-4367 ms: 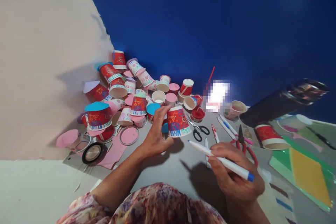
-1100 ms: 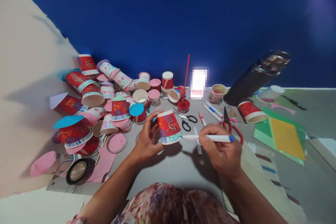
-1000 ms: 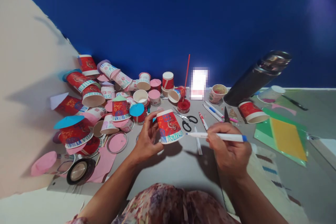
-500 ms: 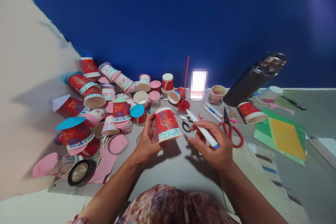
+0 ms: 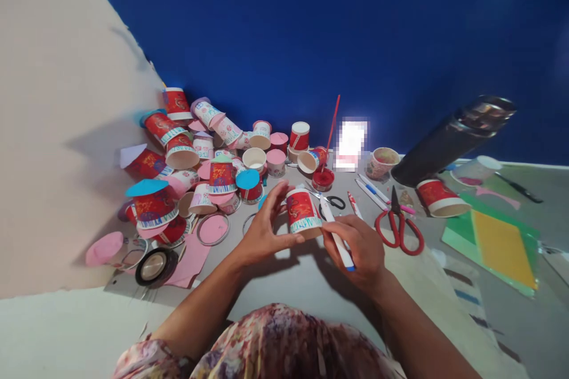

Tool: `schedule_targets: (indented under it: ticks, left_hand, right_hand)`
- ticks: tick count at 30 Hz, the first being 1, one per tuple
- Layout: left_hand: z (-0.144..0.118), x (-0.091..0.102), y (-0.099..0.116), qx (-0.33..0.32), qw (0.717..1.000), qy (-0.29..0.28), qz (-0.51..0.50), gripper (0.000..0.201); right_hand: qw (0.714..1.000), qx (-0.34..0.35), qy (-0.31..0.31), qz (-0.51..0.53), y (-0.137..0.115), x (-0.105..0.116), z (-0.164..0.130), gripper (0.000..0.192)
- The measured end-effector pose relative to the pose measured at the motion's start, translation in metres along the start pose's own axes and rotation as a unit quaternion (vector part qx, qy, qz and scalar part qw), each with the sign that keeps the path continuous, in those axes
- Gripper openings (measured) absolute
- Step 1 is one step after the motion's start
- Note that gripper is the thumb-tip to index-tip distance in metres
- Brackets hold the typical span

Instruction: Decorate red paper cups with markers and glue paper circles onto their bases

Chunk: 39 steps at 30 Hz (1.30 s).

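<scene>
Over the grey table, my left hand (image 5: pixel 267 228) holds a red paper cup (image 5: pixel 302 211), its thumb beneath the cup and its fingers behind the left side. The cup is upside down and tilted, with teal zigzag strokes drawn along its white lower band. My right hand (image 5: pixel 358 246) grips a white marker (image 5: pixel 336 233) with a blue end. The marker crosses in front of the cup's right edge, and its upper end points away from me. Whether the marker touches the cup, I cannot tell. My right fingers are close to the cup's rim.
Decorated paper cups (image 5: pixel 153 204) are piled at the left. Red-handled scissors (image 5: pixel 398 231) lie right of my hands, black-handled scissors (image 5: pixel 332 202) behind the cup. A dark thermos (image 5: pixel 438 145) stands at the back right, near a yellow sheet (image 5: pixel 502 249). Pink paper (image 5: pixel 191 260) lies left.
My right hand has come closer to the cup, and the marker now overlaps its right edge. The cup has turned somewhat in my left hand. The whole view has shifted, moving the scene rightward.
</scene>
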<state>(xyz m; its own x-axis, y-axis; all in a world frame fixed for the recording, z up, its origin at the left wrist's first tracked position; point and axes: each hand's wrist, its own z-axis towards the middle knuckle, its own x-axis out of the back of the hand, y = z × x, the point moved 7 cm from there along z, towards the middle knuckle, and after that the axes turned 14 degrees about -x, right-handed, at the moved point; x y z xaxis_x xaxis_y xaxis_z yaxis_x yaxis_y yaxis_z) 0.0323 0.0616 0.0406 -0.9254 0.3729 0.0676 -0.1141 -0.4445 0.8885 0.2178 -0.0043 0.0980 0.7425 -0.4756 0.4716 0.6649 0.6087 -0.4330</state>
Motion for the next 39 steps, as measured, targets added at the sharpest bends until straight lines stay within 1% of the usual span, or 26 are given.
schedule_targets:
  ticks: [2, 3, 5, 7, 8, 10, 13, 16, 19, 24, 29, 34, 39]
  left_hand:
    - [0.000, 0.001, 0.002, 0.015, 1.000, 0.005, 0.025, 0.108]
    - [0.000, 0.002, 0.003, 0.009, 0.999, 0.007, 0.043, 0.107]
    - [0.002, 0.004, 0.008, -0.021, 0.995, 0.008, 0.097, 0.103]
    - [0.003, 0.006, 0.014, -0.062, 0.983, 0.003, 0.170, 0.099]
    - [0.004, 0.006, 0.016, -0.081, 0.976, -0.003, 0.204, 0.099]
    - [0.005, 0.005, 0.019, -0.110, 0.960, -0.018, 0.258, 0.101]
    - [0.006, 0.003, 0.022, -0.139, 0.944, -0.036, 0.299, 0.103]
    - [0.006, 0.001, 0.025, -0.154, 0.937, -0.039, 0.310, 0.101]
    - [0.006, -0.001, 0.026, -0.159, 0.939, -0.040, 0.304, 0.099]
    - [0.006, -0.004, 0.027, -0.169, 0.937, -0.042, 0.303, 0.098]
    - [0.005, -0.004, 0.027, -0.169, 0.934, -0.042, 0.312, 0.102]
    - [0.005, -0.004, 0.025, -0.169, 0.933, -0.041, 0.316, 0.106]
    - [0.005, -0.004, 0.023, -0.155, 0.940, -0.043, 0.300, 0.101]
  right_hand:
    - [1.000, -0.009, -0.006, 0.014, 0.001, -0.001, -0.001, 0.031]
    - [0.999, -0.025, -0.006, 0.030, 0.003, 0.001, -0.002, 0.031]
    - [0.994, -0.080, 0.003, 0.076, 0.010, 0.007, -0.002, 0.031]
    - [0.984, -0.123, 0.017, 0.131, 0.016, 0.014, -0.003, 0.030]
    - [0.979, -0.130, 0.017, 0.153, 0.017, 0.017, -0.003, 0.030]
    - [0.976, -0.118, 0.003, 0.181, 0.014, 0.019, -0.003, 0.029]
    - [0.976, -0.105, -0.030, 0.187, 0.009, 0.016, -0.003, 0.029]
    - [0.980, -0.092, -0.042, 0.173, 0.003, 0.012, -0.002, 0.026]
    - [0.984, -0.074, -0.044, 0.155, -0.002, 0.010, 0.001, 0.023]
    - [0.988, -0.047, -0.075, 0.124, -0.007, 0.004, 0.003, 0.019]
    - [0.987, -0.087, -0.053, 0.123, 0.000, 0.008, 0.003, 0.016]
    - [0.988, -0.087, -0.067, 0.113, 0.000, 0.005, 0.004, 0.015]
    - [0.984, -0.108, -0.030, 0.138, 0.005, 0.012, 0.003, 0.017]
